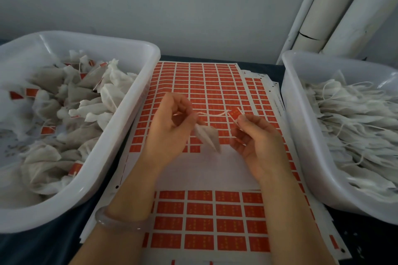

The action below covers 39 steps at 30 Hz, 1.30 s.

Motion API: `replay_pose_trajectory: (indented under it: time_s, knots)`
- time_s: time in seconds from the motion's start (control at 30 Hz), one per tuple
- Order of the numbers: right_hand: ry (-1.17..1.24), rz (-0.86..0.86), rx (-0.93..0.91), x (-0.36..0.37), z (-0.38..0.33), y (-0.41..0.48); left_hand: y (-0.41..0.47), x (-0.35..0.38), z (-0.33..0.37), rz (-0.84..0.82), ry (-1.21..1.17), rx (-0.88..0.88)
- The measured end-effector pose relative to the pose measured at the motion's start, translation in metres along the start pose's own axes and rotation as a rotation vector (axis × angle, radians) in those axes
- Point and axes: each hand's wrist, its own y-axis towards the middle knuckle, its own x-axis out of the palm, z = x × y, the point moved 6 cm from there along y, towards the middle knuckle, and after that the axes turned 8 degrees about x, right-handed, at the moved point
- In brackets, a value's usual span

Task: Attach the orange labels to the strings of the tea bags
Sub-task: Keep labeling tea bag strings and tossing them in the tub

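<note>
Tea bag (207, 137), judged light and limp, is pinched at its top by the left hand (170, 127), the orange label (235, 112) pinched to its string (213, 113) by the right hand (256, 135).

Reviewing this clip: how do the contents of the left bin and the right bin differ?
The left bin holds puffy bags carrying orange labels; the right bin holds flat bags with no labels in sight. The left bin's bags lie jumbled every way; the right bin's lie roughly aligned in layers. Both are white plastic bins flanking the label sheet.
</note>
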Motion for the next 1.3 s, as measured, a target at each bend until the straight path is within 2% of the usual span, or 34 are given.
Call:
replay_pose_trajectory:
  time_s: [0.17,0.33,0.5,0.63,0.73,0.8,0.93,1.13,1.3]
  knots:
    - [-0.021,-0.105,-0.031,0.010,0.000,-0.003,-0.002,0.011,-0.010,-0.141,0.001,-0.148]
    - [-0.011,-0.091,-0.064,0.010,-0.002,-0.003,-0.001,0.006,-0.003,-0.093,-0.095,-0.096]
    - [0.112,-0.116,-0.071,0.006,-0.005,-0.001,-0.003,0.006,-0.014,-0.122,-0.127,-0.203]
    - [-0.122,-0.255,-0.146,0.020,-0.004,-0.007,-0.004,0.007,-0.021,-0.136,-0.231,-0.272]
    - [-0.432,-0.211,-0.222,0.024,-0.003,-0.010,-0.003,0.005,-0.021,-0.098,-0.222,-0.249]
    - [-0.588,-0.241,-0.231,0.030,0.000,-0.012,-0.003,0.006,-0.021,-0.107,-0.275,-0.231]
    - [-0.716,-0.379,-0.198,0.041,0.009,-0.017,-0.005,0.008,-0.021,-0.158,-0.318,-0.227]
    - [-0.803,-0.406,-0.166,0.039,0.012,-0.017,-0.002,0.000,-0.021,-0.003,-0.319,-0.191]
    - [-0.809,-0.432,-0.182,0.039,0.010,-0.019,-0.003,0.001,-0.022,-0.007,-0.297,-0.193]
